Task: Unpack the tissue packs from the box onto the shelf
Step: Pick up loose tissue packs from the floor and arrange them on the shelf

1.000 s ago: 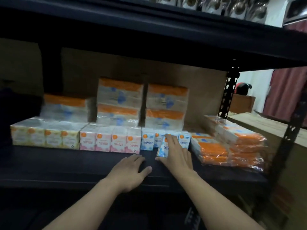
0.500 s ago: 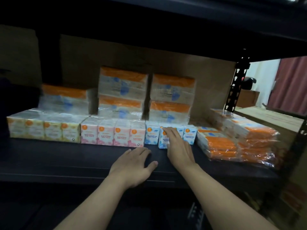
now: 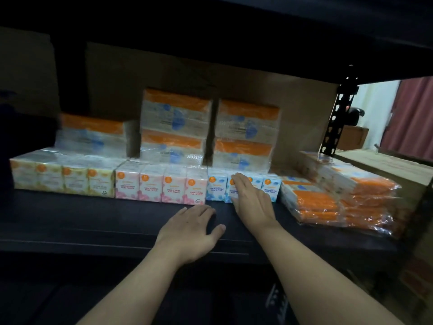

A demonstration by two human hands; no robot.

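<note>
Tissue packs (image 3: 150,186) are standing in a front row across the dark shelf (image 3: 93,221), and you are reaching in over its front edge with both hands. Your right hand (image 3: 251,200) is lying with straight, released fingers against the blue packs (image 3: 216,187), whose fronts are reading "FRAGRANCE FREE MINI TISSUE" under a round orange mark. Your left hand (image 3: 189,231) is resting palm down on the bare shelf board just in front of the pink packs (image 3: 173,187), fingers relaxed and grasping nothing. Those four pink fronts are reading "ROSE SCENTED MINI TISSUE", with a small tree logo at the bottom of the rightmost one. Toward the left end of the shelf, touching the pink ones, the yellow packs (image 3: 61,179) are carrying the same orange mark, but their lettering is too blurred to read. Behind the row, along the back edge, larger orange-topped packs (image 3: 175,109) are sitting in two stacks of two, with one more showing further left; their print is not legible. At the right end, flat orange packs (image 3: 339,202) in clear film are lying piled. Brown cardboard (image 3: 234,73) is lining the back of the shelf. A black slotted upright (image 3: 337,118) is standing at the right rear corner. Beyond it a red curtain (image 3: 412,113) is hanging beside a white wall, above a wooden surface (image 3: 386,160).
</note>
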